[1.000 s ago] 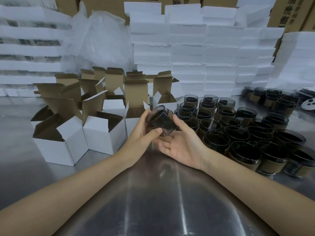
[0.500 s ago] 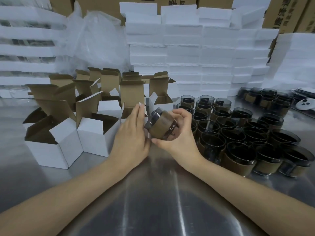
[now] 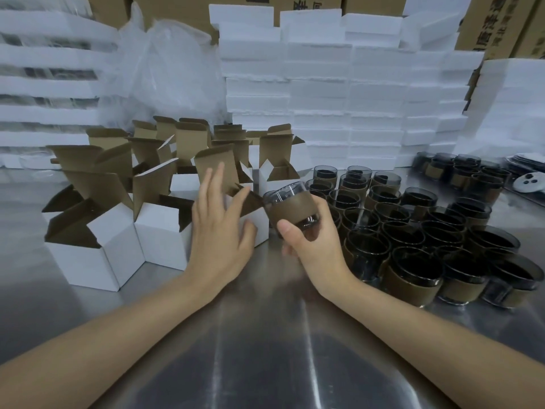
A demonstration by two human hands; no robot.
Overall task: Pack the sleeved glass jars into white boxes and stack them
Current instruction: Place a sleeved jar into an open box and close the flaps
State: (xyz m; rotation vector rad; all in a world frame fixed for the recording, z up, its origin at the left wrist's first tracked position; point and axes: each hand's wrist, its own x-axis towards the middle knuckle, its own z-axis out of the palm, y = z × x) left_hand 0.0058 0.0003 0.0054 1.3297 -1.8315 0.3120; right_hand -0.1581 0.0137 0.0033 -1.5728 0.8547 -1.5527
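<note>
Packing workshop: stacked foam trays (image 3: 339, 84), shipping cartons (image 3: 486, 22), steel table (image 3: 265, 335).

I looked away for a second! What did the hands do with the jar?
The left hand let go of the sleeved jar and reached toward an open white box; the right hand now grips it alone. The other jars and other boxes stayed put.

Dozens of jars (image 3: 413, 280), roughly ten boxes (image 3: 85, 265)

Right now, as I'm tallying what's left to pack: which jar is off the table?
The jar tilted in the right hand; the other jars all stand upright on the table.
</note>
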